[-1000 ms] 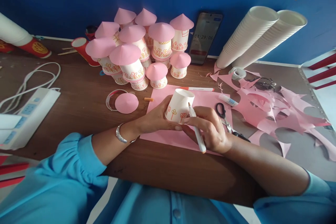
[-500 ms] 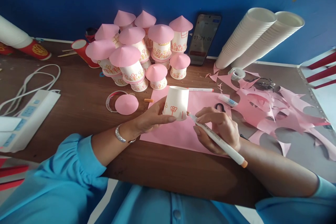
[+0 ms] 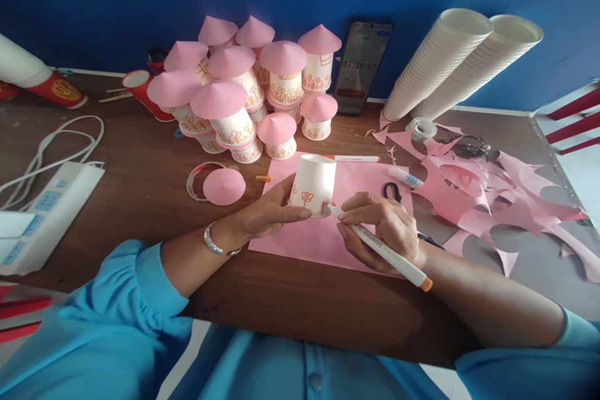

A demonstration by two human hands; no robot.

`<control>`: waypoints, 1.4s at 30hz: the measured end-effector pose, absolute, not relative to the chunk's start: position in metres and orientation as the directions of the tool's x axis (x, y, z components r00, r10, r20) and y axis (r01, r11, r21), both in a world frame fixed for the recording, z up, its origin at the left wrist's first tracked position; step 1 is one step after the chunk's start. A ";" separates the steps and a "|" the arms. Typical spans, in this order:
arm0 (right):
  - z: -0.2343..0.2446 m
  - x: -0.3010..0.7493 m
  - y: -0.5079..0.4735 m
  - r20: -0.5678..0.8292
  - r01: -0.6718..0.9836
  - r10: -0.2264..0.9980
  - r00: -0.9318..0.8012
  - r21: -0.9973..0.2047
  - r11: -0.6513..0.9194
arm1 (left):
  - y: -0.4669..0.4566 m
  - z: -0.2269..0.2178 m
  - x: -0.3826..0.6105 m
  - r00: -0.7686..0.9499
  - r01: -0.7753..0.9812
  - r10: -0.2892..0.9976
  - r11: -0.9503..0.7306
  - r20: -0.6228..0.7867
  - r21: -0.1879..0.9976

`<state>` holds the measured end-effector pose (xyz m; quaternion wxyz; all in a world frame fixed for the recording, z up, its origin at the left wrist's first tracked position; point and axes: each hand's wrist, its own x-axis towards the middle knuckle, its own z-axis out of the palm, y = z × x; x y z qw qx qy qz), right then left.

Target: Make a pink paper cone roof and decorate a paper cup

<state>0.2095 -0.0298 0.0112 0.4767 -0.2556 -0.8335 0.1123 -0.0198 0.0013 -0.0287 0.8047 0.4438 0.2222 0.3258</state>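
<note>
My left hand (image 3: 269, 215) grips a white paper cup (image 3: 317, 178), turned upside down, with orange-red flowers drawn near its rim. In my right hand (image 3: 382, 231) is a white marker (image 3: 391, 258) with an orange end cap; its tip touches the cup's lower right side, beside a short drawn stem. Beneath both hands lies a sheet of pink paper (image 3: 281, 240). A small orange marker cap (image 3: 263, 179) sits left of the cup, and another marker (image 3: 356, 158) lies behind it. Black scissors (image 3: 392, 191) are partly hidden by my right hand.
Several decorated cups with pink cone roofs (image 3: 219, 100) stand at the back. A loose pink cone (image 3: 224, 186) lies near a tape roll (image 3: 191, 182). A phone (image 3: 364, 69) leans on the wall by tall cup stacks (image 3: 440, 62). Paper scraps (image 3: 492, 200) spread right; a power strip (image 3: 56, 212) sits left.
The marker tip has moved slightly left onto the cup's side, and my right hand has shifted left with it. My left hand still holds the cup in nearly the same place.
</note>
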 end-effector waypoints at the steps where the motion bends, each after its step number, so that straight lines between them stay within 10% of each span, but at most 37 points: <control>1: 0.011 0.209 -0.030 0.737 0.317 0.530 -0.419 -0.428 0.846 | 0.001 -0.029 -0.020 0.686 -0.323 0.723 0.394 -0.074 0.860; 42: 0.015 0.210 -0.031 0.732 0.331 0.519 -0.441 -0.405 0.852 | 0.001 -0.029 -0.020 0.699 -0.326 0.711 0.412 -0.077 0.851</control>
